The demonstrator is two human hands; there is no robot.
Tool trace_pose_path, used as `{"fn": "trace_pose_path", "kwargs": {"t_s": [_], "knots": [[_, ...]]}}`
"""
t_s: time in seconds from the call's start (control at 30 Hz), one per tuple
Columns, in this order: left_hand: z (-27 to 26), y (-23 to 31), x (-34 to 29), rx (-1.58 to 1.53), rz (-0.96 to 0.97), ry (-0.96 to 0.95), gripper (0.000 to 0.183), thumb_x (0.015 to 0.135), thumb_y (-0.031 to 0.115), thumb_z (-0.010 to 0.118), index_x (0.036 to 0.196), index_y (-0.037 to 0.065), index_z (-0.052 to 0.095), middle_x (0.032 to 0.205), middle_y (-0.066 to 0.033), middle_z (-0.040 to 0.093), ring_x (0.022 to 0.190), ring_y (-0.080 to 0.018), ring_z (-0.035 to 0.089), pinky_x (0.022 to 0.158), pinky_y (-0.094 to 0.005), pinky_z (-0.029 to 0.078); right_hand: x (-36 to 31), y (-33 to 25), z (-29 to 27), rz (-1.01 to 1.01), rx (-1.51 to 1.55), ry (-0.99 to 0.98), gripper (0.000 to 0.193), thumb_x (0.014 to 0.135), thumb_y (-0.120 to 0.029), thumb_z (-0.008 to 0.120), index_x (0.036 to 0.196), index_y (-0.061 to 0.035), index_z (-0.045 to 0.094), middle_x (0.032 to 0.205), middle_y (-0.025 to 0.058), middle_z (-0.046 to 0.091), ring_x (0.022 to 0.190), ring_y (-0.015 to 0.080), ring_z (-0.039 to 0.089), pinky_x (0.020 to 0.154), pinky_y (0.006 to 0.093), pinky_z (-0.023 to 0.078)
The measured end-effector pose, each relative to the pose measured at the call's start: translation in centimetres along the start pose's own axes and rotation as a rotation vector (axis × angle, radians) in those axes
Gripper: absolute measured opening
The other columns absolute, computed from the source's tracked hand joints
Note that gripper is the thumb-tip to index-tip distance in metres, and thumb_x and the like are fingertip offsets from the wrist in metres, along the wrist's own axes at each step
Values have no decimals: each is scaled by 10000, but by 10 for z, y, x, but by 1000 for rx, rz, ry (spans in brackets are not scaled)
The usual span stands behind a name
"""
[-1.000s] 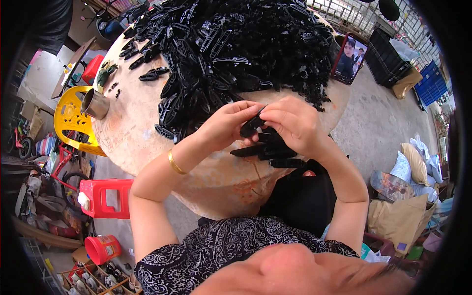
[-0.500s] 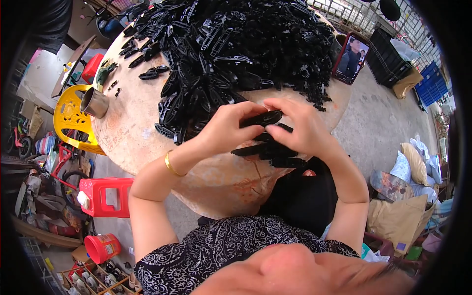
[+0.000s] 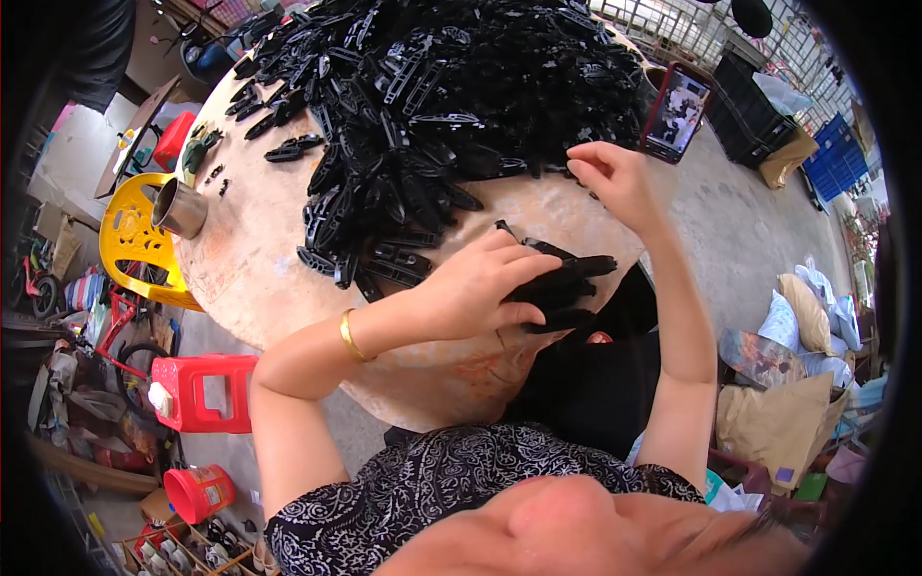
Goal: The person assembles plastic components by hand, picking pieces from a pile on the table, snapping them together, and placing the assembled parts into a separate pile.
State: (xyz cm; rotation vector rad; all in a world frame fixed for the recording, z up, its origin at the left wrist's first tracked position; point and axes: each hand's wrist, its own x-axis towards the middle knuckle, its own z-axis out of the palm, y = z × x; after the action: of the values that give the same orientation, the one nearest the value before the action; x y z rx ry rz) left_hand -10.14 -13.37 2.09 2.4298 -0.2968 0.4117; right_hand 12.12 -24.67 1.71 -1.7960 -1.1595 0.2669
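Observation:
Near the front edge of the round table [image 3: 254,288], my left hand [image 3: 485,288] is curled against a small stack of long black plastic pieces [image 3: 567,293]. Its thumb and fingers close round at least one of them, and the palm hides part of the stack. My right hand [image 3: 619,184] is at the right edge of a heap of black plastic parts [image 3: 413,125]. Its thumb and fingertips are drawn together over the small parts there; whatever is between them is too small to make out.
A phone [image 3: 677,113] with a lit screen stands at the heap's right. On the left are a metal cup [image 3: 181,208], a yellow chair [image 3: 130,230], a red stool [image 3: 192,394] and a red bucket [image 3: 200,492]. Bags [image 3: 783,413] lie on the right.
My hands have parted. The right one has moved up to the heap's right edge; the left has come down onto the stack. The black piece held between both is no longer between them.

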Motion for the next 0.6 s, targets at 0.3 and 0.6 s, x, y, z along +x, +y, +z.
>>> {"fn": "trace_pose_path", "kwargs": {"t_s": [0.3,0.6], "knots": [[-69,-74,17,874,-266,210,330,736,17,577,1045,112,642,1174,-127,522,1025,-305,494,869,-370,450,13,6,46,-284,-564,88,205,769,-240,685,791,-40,649,808,97,596,693,274,616,606,365,493],[-62,-69,20,918,-95,268,229,731,52,622,957,74,590,1141,-104,543,1039,-276,514,880,-403,435,-4,13,48,-399,-707,75,109,748,-119,642,752,-41,565,748,84,555,734,261,608,617,358,502]]}}
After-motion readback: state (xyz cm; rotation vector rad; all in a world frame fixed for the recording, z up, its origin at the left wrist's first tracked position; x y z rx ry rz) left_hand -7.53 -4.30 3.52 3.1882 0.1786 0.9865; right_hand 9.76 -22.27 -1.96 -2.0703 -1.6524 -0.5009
